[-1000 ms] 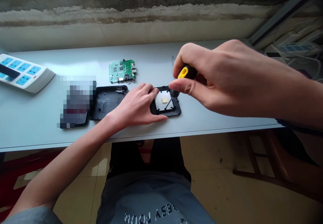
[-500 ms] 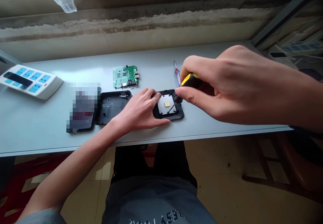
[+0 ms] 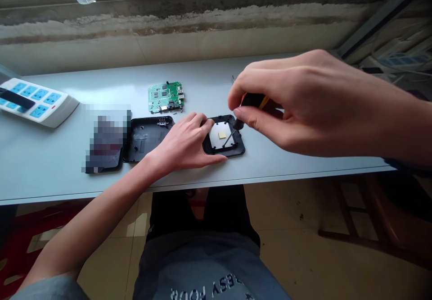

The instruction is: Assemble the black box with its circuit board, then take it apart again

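My right hand (image 3: pixel 286 104) is closed round the dark handle of a screwdriver (image 3: pixel 239 124), which has yellow-orange markings. Its thin shaft slants down to a corner of a silver metal plate (image 3: pixel 219 129) with a small pale square pad (image 3: pixel 222 135) in its middle. That plate lies in a black plastic cover (image 3: pixel 239 147). Holding the cover at its left side is my left hand (image 3: pixel 187 143), thumb along the near edge. The tip's exact contact is too small to make out. Left of that hand sits an open black case half (image 3: pixel 143 140), partly hidden by it.
Behind the case lies a green circuit board (image 3: pixel 165 97), with a tiny screw (image 3: pixel 174 113) near it. A partly blurred dark object (image 3: pixel 106 144) is further left, then a white power strip (image 3: pixel 56 111) carrying a black object. Another screwdriver (image 3: pixel 232 79) is mostly hidden by my right hand.
My right hand's fingers have rolled round the screwdriver handle, and its yellow patch has turned mostly out of sight. My left hand stays on the cover. The whole view has shifted slightly.
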Demonstrator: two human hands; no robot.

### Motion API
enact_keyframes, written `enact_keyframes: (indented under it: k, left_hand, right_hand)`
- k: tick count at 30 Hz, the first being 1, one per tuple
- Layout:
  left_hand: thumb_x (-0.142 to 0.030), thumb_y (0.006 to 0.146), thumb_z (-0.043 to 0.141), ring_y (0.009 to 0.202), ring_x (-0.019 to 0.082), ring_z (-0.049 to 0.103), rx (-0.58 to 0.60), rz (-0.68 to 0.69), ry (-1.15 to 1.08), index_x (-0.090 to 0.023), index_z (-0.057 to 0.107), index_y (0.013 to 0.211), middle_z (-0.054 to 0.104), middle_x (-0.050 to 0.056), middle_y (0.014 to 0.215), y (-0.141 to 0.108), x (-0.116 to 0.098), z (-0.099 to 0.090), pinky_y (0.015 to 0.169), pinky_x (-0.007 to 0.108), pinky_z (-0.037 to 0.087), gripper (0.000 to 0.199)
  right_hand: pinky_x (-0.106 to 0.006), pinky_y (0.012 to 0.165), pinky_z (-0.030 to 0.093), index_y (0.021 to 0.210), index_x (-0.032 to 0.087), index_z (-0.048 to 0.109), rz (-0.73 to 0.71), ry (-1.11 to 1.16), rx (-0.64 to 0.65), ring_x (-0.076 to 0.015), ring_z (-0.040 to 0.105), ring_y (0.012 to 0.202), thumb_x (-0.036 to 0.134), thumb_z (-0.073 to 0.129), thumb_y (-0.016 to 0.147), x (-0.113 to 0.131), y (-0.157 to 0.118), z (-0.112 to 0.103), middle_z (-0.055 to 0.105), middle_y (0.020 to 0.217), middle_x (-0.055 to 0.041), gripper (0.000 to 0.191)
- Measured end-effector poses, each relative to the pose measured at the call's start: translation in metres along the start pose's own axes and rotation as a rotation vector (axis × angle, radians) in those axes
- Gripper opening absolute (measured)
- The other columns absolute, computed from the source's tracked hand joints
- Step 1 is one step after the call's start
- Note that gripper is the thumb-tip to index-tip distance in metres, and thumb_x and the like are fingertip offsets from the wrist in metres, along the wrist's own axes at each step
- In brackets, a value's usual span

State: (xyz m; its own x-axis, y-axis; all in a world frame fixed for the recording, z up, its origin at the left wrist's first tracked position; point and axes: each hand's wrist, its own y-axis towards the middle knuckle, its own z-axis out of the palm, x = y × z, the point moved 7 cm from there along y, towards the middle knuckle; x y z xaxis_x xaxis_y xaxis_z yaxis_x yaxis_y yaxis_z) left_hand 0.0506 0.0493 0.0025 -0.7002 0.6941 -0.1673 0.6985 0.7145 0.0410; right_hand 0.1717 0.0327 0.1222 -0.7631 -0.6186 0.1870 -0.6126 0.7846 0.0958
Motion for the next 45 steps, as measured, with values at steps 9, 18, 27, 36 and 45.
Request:
enact_keyframes:
  k: [9, 18, 27, 36, 45]
  left_hand:
    - [-0.070, 0.087, 0.072, 0.114, 0.038, 0.061, 0.001, -0.009, 0.008, -0.007, 0.064, 0.132, 0.065, 0.022, 0.127, 0.000, 0.001, 0.001, 0.102, 0.051, 0.053, 0.077]
    - [-0.072, 0.086, 0.072, 0.107, 0.036, 0.062, -0.003, -0.017, -0.003, -0.010, 0.067, 0.117, 0.066, 0.019, 0.119, 0.000, 0.001, 0.002, 0.097, 0.049, 0.053, 0.069]
    - [-0.072, 0.087, 0.071, 0.107, 0.035, 0.061, -0.007, -0.003, 0.017, -0.007, 0.065, 0.126, 0.065, 0.019, 0.122, 0.000, 0.000, 0.001, 0.098, 0.048, 0.052, 0.077]
    - [-0.073, 0.086, 0.071, 0.105, 0.035, 0.059, -0.019, 0.002, 0.019, -0.007, 0.065, 0.126, 0.066, 0.019, 0.120, 0.000, 0.001, 0.001, 0.097, 0.049, 0.053, 0.077]
    - [-0.073, 0.087, 0.071, 0.115, 0.039, 0.061, -0.001, -0.014, 0.011, -0.008, 0.065, 0.130, 0.066, 0.021, 0.126, 0.000, 0.001, 0.002, 0.103, 0.053, 0.052, 0.078]
  right_hand:
    - [-0.035, 0.058, 0.026, 0.075, 0.021, 0.064, 0.226, -0.239, 0.044, -0.0122, 0.034, 0.048, 0.044, 0.061, 0.099, -0.005, 0.012, 0.001, 0.031, 0.045, 0.0029, 0.034]
    - [-0.031, 0.053, 0.018, 0.092, 0.022, 0.059, 0.123, 0.127, 0.108, -0.0058, 0.035, 0.040, 0.032, 0.081, 0.083, -0.011, 0.002, 0.003, 0.038, 0.043, 0.0094, 0.025]
    - [-0.030, 0.048, 0.015, 0.084, 0.023, 0.052, 0.034, 0.083, 0.173, -0.0022, 0.024, 0.036, 0.004, 0.072, 0.078, -0.013, 0.004, 0.005, 0.033, 0.042, 0.0126, 0.028]
    - [-0.032, 0.047, 0.015, 0.069, 0.023, 0.049, 0.143, -0.131, 0.150, -0.0062, 0.017, 0.040, -0.001, 0.068, 0.072, -0.012, 0.006, 0.007, 0.019, 0.039, 0.0093, 0.031]
    - [-0.032, 0.043, 0.015, 0.054, 0.021, 0.032, 0.210, -0.103, 0.134, -0.0062, 0.017, 0.041, 0.033, 0.073, 0.089, -0.002, 0.009, 0.003, 0.022, 0.040, 0.0039, 0.055]
